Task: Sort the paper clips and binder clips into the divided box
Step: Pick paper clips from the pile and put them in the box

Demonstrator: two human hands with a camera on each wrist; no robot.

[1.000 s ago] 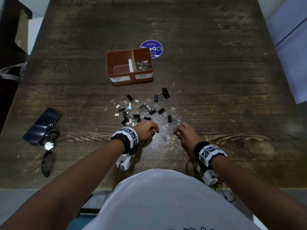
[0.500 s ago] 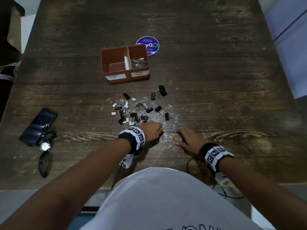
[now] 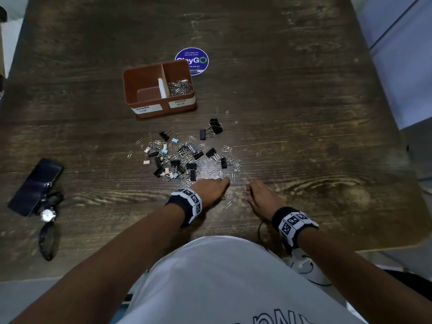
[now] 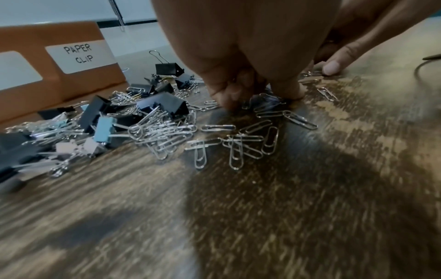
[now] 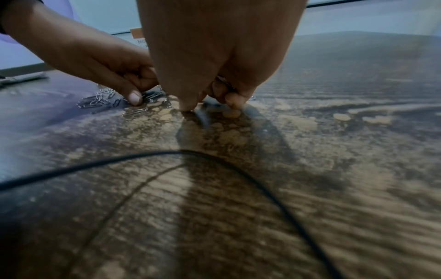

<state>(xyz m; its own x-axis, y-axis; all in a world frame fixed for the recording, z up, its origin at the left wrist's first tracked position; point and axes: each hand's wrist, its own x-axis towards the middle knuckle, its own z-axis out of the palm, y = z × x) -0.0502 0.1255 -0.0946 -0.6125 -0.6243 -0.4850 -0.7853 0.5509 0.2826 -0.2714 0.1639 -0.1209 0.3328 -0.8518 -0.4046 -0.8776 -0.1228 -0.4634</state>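
Paper clips point(image 3: 230, 163) near the divided box point(image 3: 159, 90) are pinched up by left hand point(image 3: 214, 189) and right hand point(image 3: 261, 198), both curled closed to gather handfuls.

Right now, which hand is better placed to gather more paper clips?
Left, probably. The left hand is down at the near edge of the paper clips, while the right hand sits beside fewer strays.

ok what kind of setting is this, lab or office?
Likely an office or home desk: a wood-grain table, a labelled divided box for stationery, plus a phone and a wristwatch set aside.
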